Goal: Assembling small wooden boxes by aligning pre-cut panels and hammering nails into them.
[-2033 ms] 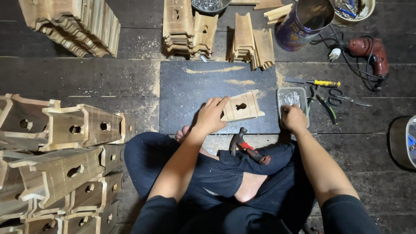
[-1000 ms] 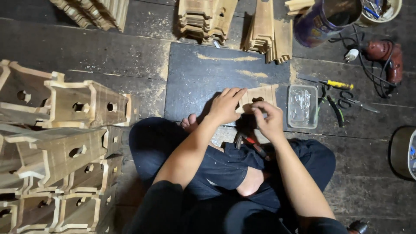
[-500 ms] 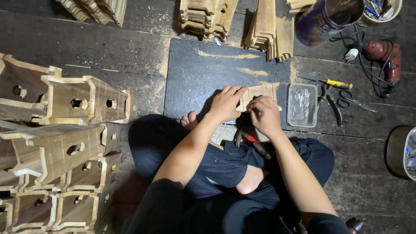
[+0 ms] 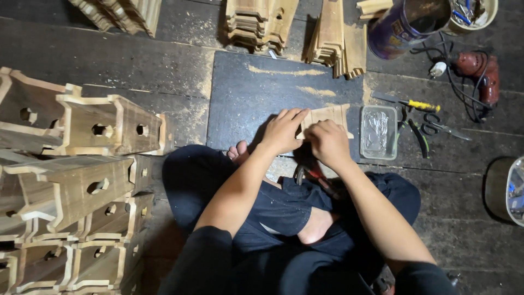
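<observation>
I sit cross-legged on a dark wooden floor. A small flat wooden piece [image 4: 329, 115] with a notched edge lies on the dark mat [image 4: 256, 93] in front of me. My left hand [image 4: 284, 131] presses on its left part with fingers spread. My right hand [image 4: 327, 143] rests on its near edge with fingers curled; anything pinched in them is hidden. A hammer with a red and black handle [image 4: 315, 177] lies in my lap just below the hands.
A clear plastic tub [image 4: 377, 132] sits right of the piece, then a yellow-handled screwdriver [image 4: 416, 104], pliers [image 4: 421, 136] and a red drill [image 4: 480, 68]. Stacks of cut wood [image 4: 262, 22] line the back. Wooden birdhouse-like boxes [image 4: 82, 164] are piled at left.
My right hand left the plastic tub and came over to the wooden piece beside my left hand. In the last half second both hands have stayed almost still.
</observation>
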